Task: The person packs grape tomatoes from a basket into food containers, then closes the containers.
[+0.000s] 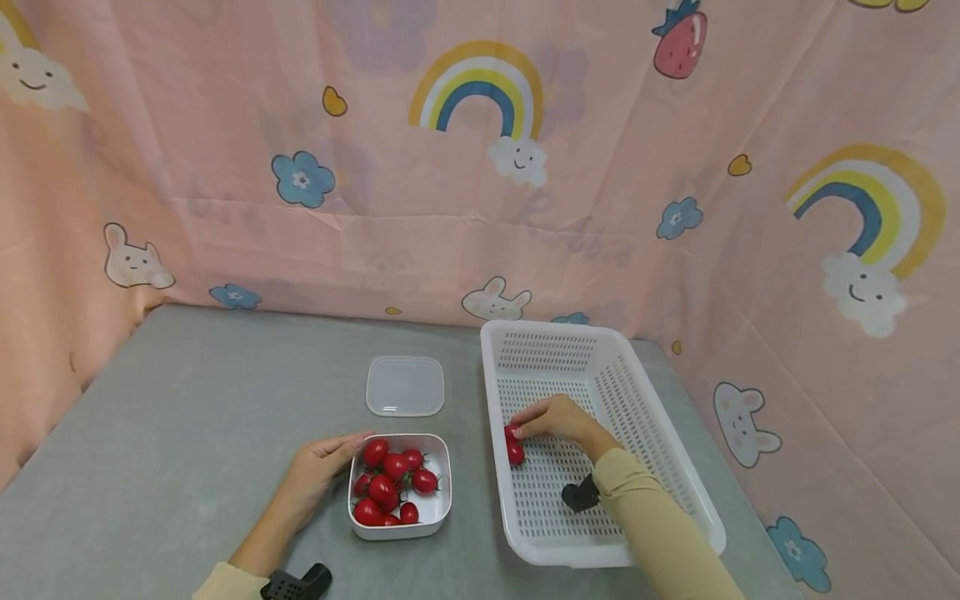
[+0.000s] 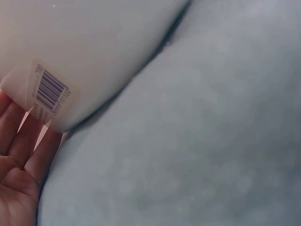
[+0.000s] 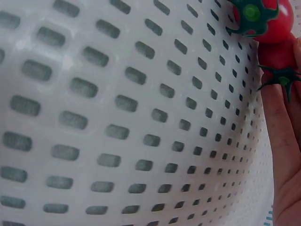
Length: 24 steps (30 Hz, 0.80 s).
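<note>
In the white perforated basket (image 1: 671, 446), my right hand (image 1: 558, 419) reaches to the left wall and pinches a red cherry tomato (image 1: 511, 432). Just below it in the head view lies a second cherry tomato (image 1: 515, 453). The right wrist view shows both with green stem tops, the held tomato (image 3: 277, 54) against the fingers (image 3: 280, 122). My left hand (image 1: 313, 475) rests its extended fingers on the left side of a small white container (image 1: 427, 530) that holds several cherry tomatoes (image 1: 384, 490). A barcode label (image 2: 51, 92) shows on the container in the left wrist view.
A translucent lid (image 1: 405, 387) lies flat on the grey tabletop (image 1: 217, 417) behind the container. To its right stands the large basket. A pink patterned curtain (image 1: 375, 250) hangs along the back and sides of the table. Dark wrist devices (image 1: 297, 582) sit by both wrists.
</note>
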Each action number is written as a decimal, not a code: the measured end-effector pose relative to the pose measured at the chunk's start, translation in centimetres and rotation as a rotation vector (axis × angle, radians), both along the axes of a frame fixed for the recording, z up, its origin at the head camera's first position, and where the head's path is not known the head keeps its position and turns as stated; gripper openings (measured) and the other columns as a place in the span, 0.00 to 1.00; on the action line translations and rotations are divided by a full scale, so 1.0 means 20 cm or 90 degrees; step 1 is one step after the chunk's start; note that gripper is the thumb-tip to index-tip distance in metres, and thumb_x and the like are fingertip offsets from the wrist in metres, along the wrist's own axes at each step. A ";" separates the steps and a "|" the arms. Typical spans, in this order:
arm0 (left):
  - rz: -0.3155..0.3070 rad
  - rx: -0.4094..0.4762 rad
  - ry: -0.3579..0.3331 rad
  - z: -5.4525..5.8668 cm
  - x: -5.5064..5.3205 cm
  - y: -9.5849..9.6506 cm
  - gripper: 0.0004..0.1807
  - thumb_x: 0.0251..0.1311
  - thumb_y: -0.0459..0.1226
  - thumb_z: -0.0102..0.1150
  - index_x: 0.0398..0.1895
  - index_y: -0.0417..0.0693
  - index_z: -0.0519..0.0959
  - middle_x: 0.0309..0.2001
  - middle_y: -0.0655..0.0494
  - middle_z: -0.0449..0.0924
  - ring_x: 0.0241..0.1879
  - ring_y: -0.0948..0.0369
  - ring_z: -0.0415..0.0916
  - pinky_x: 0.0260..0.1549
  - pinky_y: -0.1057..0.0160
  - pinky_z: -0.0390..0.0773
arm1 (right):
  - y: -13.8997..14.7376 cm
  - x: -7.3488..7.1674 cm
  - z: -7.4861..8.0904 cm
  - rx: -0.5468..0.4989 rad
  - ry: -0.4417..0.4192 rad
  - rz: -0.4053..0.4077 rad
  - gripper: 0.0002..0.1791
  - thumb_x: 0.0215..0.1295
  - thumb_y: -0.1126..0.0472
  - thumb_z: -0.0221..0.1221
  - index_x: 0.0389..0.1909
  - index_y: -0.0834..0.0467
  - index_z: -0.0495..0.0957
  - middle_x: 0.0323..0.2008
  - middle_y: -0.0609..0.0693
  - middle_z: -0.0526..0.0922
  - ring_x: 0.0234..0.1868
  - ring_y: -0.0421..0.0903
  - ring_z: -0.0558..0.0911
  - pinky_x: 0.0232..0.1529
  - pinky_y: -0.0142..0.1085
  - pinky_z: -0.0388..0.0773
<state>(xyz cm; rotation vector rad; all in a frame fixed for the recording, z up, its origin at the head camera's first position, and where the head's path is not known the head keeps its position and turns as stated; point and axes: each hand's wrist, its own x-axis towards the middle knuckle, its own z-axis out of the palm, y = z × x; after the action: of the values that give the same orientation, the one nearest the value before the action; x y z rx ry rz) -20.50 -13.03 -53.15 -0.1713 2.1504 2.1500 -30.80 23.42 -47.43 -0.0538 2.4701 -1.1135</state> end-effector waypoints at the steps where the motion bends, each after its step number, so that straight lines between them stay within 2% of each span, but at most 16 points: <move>1: 0.000 0.000 0.000 0.00 0.00 0.00 0.20 0.68 0.40 0.58 0.56 0.33 0.80 0.42 0.72 0.87 0.46 0.79 0.80 0.49 0.75 0.77 | 0.00 0.00 0.00 0.000 0.001 -0.003 0.16 0.54 0.57 0.73 0.43 0.57 0.89 0.45 0.53 0.89 0.45 0.44 0.82 0.57 0.42 0.78; 11: 0.000 0.006 0.001 -0.01 0.00 0.01 0.20 0.68 0.39 0.58 0.56 0.32 0.79 0.41 0.74 0.86 0.46 0.79 0.79 0.50 0.76 0.77 | 0.01 0.01 0.12 -0.050 0.051 -0.057 0.19 0.57 0.52 0.71 0.48 0.56 0.87 0.47 0.52 0.88 0.52 0.49 0.82 0.60 0.51 0.77; 18: -0.001 0.009 0.000 -0.01 -0.01 0.00 0.21 0.68 0.40 0.59 0.56 0.32 0.80 0.40 0.76 0.86 0.47 0.79 0.79 0.50 0.75 0.76 | 0.00 0.02 0.21 -0.107 0.072 -0.063 0.20 0.61 0.51 0.69 0.52 0.56 0.85 0.50 0.53 0.87 0.60 0.54 0.79 0.65 0.55 0.73; 24: -0.002 -0.004 0.003 0.00 0.00 0.00 0.21 0.68 0.41 0.59 0.56 0.34 0.80 0.42 0.74 0.86 0.47 0.80 0.79 0.51 0.76 0.76 | -0.05 0.05 0.27 -0.138 0.090 -0.062 0.22 0.61 0.51 0.68 0.53 0.57 0.84 0.51 0.55 0.87 0.62 0.55 0.78 0.66 0.58 0.70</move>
<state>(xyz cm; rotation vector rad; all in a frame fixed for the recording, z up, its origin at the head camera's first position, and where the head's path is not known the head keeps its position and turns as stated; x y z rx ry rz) -20.51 -12.99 -53.23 -0.1639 2.1579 2.1452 -29.73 22.50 -42.01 -0.0792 2.4853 -1.4633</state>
